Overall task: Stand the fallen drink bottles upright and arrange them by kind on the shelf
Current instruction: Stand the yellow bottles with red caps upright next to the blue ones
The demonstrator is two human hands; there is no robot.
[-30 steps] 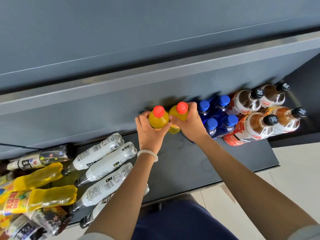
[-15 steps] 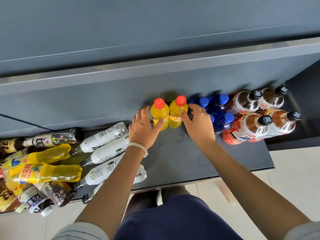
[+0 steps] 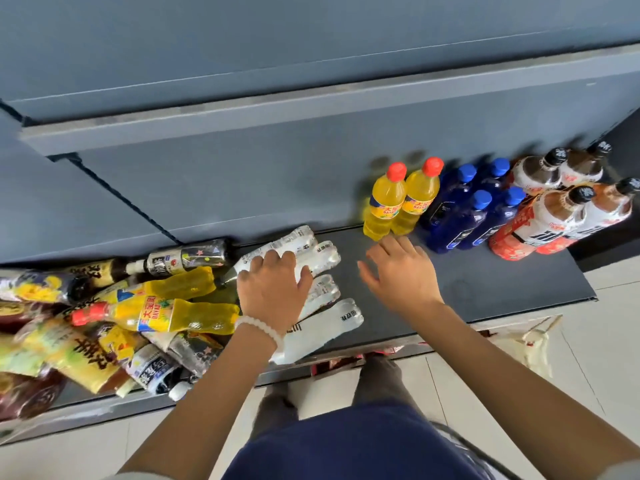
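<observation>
Two yellow juice bottles point(image 3: 401, 199) with red caps stand upright at the back of the dark shelf point(image 3: 502, 282), beside several blue bottles point(image 3: 467, 209) and several brown tea bottles point(image 3: 561, 209). Several clear white-labelled bottles point(image 3: 322, 258) lie on their sides mid-shelf. My left hand point(image 3: 273, 289) rests on top of them with fingers spread. My right hand point(image 3: 401, 271) hovers over the shelf just in front of the yellow bottles, fingers relaxed and holding nothing. A fallen yellow bottle point(image 3: 166, 313) lies in the pile at the left.
A heap of fallen bottles point(image 3: 69, 334) covers the shelf's left end. An upper shelf edge point(image 3: 311, 112) overhangs the back. Bare shelf shows in front of the upright rows. A white bag point(image 3: 533, 341) sits on the tiled floor at the right.
Both hands let go of the two upright yellow bottles and drew back. My left hand moved left onto the fallen clear bottles; the view shifted left.
</observation>
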